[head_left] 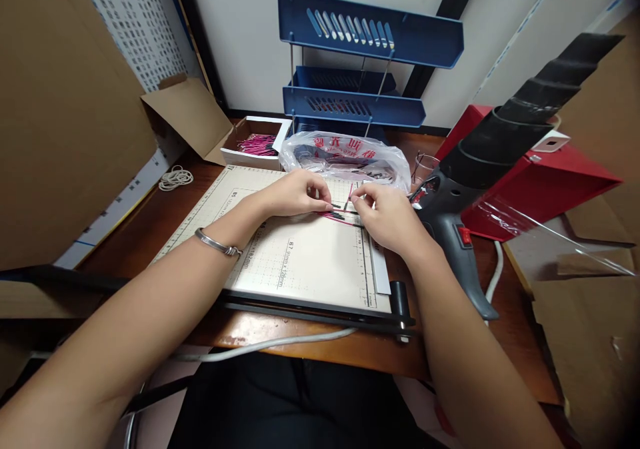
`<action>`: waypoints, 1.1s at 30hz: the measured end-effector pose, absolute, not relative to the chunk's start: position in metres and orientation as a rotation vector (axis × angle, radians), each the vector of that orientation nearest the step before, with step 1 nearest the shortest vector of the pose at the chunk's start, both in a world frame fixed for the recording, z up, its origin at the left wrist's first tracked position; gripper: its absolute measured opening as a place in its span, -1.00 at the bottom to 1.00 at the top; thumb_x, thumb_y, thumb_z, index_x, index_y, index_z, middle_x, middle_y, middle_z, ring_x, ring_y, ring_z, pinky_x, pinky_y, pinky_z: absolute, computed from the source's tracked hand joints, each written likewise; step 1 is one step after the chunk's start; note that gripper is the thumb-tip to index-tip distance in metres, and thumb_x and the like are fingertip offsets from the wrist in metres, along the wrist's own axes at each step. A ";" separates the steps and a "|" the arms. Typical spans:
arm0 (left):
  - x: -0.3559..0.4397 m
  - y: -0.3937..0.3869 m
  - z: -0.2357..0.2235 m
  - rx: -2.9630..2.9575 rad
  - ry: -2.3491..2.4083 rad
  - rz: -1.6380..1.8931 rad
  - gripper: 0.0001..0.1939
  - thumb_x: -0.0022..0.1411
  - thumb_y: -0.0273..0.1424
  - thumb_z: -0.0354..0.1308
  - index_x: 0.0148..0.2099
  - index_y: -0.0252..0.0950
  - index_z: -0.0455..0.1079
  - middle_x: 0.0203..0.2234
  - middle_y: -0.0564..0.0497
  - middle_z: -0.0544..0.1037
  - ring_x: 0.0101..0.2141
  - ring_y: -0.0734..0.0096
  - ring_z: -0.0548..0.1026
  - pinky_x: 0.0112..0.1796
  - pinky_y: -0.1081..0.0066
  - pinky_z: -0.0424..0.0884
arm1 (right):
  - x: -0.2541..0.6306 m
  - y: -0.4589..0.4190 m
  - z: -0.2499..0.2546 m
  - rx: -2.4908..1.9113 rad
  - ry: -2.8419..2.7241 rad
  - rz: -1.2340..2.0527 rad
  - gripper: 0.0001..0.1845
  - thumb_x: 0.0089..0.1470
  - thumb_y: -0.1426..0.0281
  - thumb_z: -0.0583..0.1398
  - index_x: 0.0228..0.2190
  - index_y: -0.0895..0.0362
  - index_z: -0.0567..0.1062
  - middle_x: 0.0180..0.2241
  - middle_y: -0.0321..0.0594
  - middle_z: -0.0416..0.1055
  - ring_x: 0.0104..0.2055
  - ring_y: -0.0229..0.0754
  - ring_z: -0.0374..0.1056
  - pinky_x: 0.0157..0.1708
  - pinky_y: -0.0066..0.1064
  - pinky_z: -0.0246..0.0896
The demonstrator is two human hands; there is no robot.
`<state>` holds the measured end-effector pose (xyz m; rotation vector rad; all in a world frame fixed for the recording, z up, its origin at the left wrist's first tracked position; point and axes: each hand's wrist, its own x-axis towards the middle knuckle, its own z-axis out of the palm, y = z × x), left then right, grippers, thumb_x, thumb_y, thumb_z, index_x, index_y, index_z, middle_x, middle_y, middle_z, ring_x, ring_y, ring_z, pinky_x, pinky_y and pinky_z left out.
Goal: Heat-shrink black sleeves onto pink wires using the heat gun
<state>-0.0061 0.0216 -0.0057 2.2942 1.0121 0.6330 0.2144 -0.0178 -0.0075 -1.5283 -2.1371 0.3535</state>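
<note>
My left hand [296,193] is closed in a pinch, its thumb and fingertip on the end of a thin red wire above the paper cutter's cream board [320,262]. Just to the right, my right hand [387,214] also pinches, with a short red-and-black wire [349,196] at its fingertips. Between and below the fingers lie several thin red wires with black sleeves [336,216], loose on the board. The fingers partly cover the wires, so their exact ends are hard to make out.
Behind the board are a white box of pink-red wires [257,144] and a clear plastic bag [345,152]. A heat gun [465,196] stands close by my right forearm, near a red box [545,176]. Blue tiered trays [370,29] rise at the back; a coiled cord [175,178] lies left.
</note>
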 end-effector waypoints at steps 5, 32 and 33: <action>-0.005 0.020 -0.004 2.281 1.028 0.638 -0.81 0.17 -0.29 0.33 -0.34 -0.34 0.61 -0.41 -0.04 0.63 -0.35 0.39 0.49 -0.26 0.40 0.34 | 0.214 -0.021 -0.007 -1.567 -2.143 0.319 -0.73 0.20 0.27 0.19 -0.15 0.07 0.64 -0.32 -0.18 0.59 -0.29 -0.07 0.42 -0.25 -0.30 0.15; -0.006 0.025 -0.011 2.311 1.090 0.617 -0.76 0.21 -0.26 0.26 -0.31 -0.35 0.62 -0.44 -0.04 0.64 -0.39 0.40 0.49 -0.33 0.40 0.29 | 0.210 -0.023 -0.004 -1.530 -2.226 0.405 -0.64 0.26 0.31 0.11 -0.13 0.08 0.69 -0.20 -0.10 0.65 -0.17 -0.04 0.45 -0.17 -0.27 0.15; -0.006 0.025 -0.011 2.314 1.094 0.621 -0.77 0.21 -0.27 0.26 -0.31 -0.35 0.62 -0.44 -0.04 0.64 -0.39 0.40 0.49 -0.33 0.40 0.29 | 0.210 -0.023 -0.004 -1.530 -2.229 0.401 -0.64 0.26 0.31 0.11 -0.14 0.08 0.70 -0.22 -0.10 0.65 -0.19 -0.05 0.44 -0.19 -0.27 0.13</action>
